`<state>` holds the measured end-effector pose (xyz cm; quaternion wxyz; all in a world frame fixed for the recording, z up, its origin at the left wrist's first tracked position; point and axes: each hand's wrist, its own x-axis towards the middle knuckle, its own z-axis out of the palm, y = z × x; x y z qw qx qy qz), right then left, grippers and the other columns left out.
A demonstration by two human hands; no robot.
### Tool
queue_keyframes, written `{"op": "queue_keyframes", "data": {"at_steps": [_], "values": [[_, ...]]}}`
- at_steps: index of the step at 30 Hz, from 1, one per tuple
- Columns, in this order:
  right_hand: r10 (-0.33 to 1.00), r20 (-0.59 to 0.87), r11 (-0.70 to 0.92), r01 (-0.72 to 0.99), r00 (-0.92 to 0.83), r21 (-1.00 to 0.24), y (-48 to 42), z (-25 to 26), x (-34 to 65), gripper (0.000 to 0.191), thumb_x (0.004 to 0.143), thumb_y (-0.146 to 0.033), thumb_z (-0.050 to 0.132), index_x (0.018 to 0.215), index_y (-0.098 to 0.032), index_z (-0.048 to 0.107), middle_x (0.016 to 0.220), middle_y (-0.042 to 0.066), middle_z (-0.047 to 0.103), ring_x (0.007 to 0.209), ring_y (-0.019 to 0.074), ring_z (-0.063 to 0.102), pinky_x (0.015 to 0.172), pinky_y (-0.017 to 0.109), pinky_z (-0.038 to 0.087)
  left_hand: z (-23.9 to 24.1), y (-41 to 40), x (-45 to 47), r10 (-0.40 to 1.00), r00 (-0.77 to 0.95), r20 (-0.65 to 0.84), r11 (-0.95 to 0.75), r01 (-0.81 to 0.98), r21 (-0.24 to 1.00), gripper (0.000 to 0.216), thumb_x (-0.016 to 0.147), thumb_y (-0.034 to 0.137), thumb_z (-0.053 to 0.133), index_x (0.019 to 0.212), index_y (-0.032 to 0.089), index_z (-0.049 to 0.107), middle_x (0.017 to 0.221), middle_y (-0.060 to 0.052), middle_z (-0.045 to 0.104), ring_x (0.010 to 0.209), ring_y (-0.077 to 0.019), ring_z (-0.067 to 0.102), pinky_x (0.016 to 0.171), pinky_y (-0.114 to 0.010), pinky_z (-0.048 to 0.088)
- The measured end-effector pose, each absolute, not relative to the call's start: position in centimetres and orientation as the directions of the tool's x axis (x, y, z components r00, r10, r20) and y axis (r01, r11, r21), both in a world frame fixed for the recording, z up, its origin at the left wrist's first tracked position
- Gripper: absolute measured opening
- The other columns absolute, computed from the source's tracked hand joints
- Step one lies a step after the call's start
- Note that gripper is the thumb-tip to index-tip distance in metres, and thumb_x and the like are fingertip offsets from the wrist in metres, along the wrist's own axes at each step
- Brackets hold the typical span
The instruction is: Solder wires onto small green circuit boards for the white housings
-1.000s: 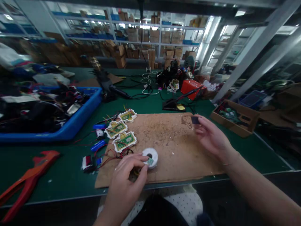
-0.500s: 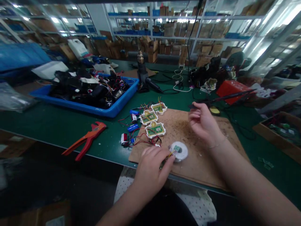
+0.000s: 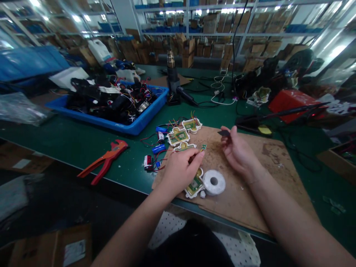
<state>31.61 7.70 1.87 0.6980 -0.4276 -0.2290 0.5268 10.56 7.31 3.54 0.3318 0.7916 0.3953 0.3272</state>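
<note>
My left hand point(image 3: 182, 167) is closed in a pinch on a tiny green circuit piece point(image 3: 204, 147), raised just above the brown work board point(image 3: 250, 185). My right hand point(image 3: 237, 150) is closed on a small dark flat piece point(image 3: 224, 132) held at its fingertips. Below my left hand lie a white-framed green circuit board point(image 3: 194, 186) and a white solder spool point(image 3: 214, 182). Two more white-framed boards point(image 3: 178, 136) with yellow wires sit at the board's far left corner.
A blue tray point(image 3: 130, 126) full of black parts and wires stands at the back left. A red cutter point(image 3: 104, 160) lies on the green table. Blue batteries point(image 3: 159, 148) and red wires lie beside the board. A soldering iron stand point(image 3: 258, 128) and red box point(image 3: 289, 101) sit at the back right.
My left hand lifted from beside the solder spool and moved up toward the right hand with the small green piece. The camera view shifted slightly.
</note>
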Motion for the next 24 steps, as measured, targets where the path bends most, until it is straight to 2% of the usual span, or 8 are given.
{"op": "queue_keyframes", "data": {"at_steps": [4, 7, 10, 15, 20, 24], "values": [[0.946, -0.124, 0.041, -0.492, 0.299, -0.87, 7.3, 1.4, 30.6, 0.046, 0.077, -0.065, 0.075, 0.092, -0.022, 0.072, 0.098, 0.0, 0.069, 0.073, 0.0039, 0.058, 0.053, 0.009, 0.047, 2.9, 7.3, 10.8, 0.851, 0.427, 0.304, -0.49, 0.44, 0.753, 0.034, 0.103, 0.037, 0.051, 0.078, 0.019, 0.066, 0.071, 0.0, 0.068, 0.068, -0.0158, 0.062, 0.068, -0.029, 0.041], [0.953, -0.132, 0.018, -0.487, 0.273, -0.873, 7.2, 1.4, 29.9, 0.048, 0.078, -0.067, 0.073, 0.091, -0.021, 0.071, 0.09, 0.0, 0.069, 0.065, 0.0029, 0.054, 0.048, 0.008, 0.042, 1.9, 6.5, 10.4, 0.858, 0.396, 0.328, -0.489, 0.432, 0.758, 0.031, 0.105, 0.038, 0.049, 0.092, 0.019, 0.069, 0.08, -0.003, 0.072, 0.076, -0.0176, 0.066, 0.072, -0.03, 0.044], [0.959, -0.137, -0.001, -0.481, 0.249, -0.877, 7.0, 1.5, 29.4, 0.05, 0.08, -0.066, 0.071, 0.101, -0.021, 0.074, 0.089, -0.001, 0.067, 0.065, 0.0023, 0.053, 0.051, 0.007, 0.044, 1.3, 5.9, 9.8, 0.848, 0.401, 0.346, -0.501, 0.396, 0.769, 0.03, 0.106, 0.038, 0.047, 0.102, 0.019, 0.071, 0.083, -0.004, 0.074, 0.081, -0.0187, 0.068, 0.077, -0.032, 0.046], [0.978, -0.129, -0.036, -0.473, 0.164, -0.88, 6.4, 1.7, 28.6, 0.048, 0.08, -0.056, 0.078, 0.115, -0.024, 0.074, 0.098, -0.002, 0.067, 0.071, 0.0008, 0.055, 0.067, 0.005, 0.05, 1.1, 5.6, 9.1, 0.822, 0.403, 0.403, -0.538, 0.317, 0.781, 0.029, 0.105, 0.035, 0.048, 0.095, 0.019, 0.07, 0.084, -0.002, 0.075, 0.082, -0.0179, 0.068, 0.083, -0.035, 0.044], [0.985, -0.143, -0.084, -0.443, 0.101, -0.893, 5.8, 1.0, 28.2, 0.053, 0.068, -0.061, 0.085, 0.107, -0.027, 0.075, 0.093, -0.003, 0.071, 0.065, 0.0014, 0.054, 0.053, 0.008, 0.044, 1.0, 6.0, 9.0, 0.806, 0.4, 0.437, -0.542, 0.2, 0.816, 0.022, 0.102, 0.032, 0.054, 0.098, 0.02, 0.072, 0.093, -0.002, 0.076, 0.088, -0.0174, 0.067, 0.086, -0.035, 0.047], [0.978, -0.19, -0.14, -0.401, 0.089, -0.905, 5.5, 0.3, 28.0, 0.053, 0.062, -0.06, 0.089, 0.101, -0.028, 0.074, 0.091, -0.003, 0.074, 0.063, 0.0052, 0.057, 0.058, 0.015, 0.051, 1.2, 6.2, 8.7, 0.798, 0.424, 0.428, -0.532, 0.161, 0.831, 0.022, 0.101, 0.032, 0.056, 0.092, 0.02, 0.073, 0.089, -0.003, 0.075, 0.086, -0.0182, 0.064, 0.083, -0.035, 0.046]]}}
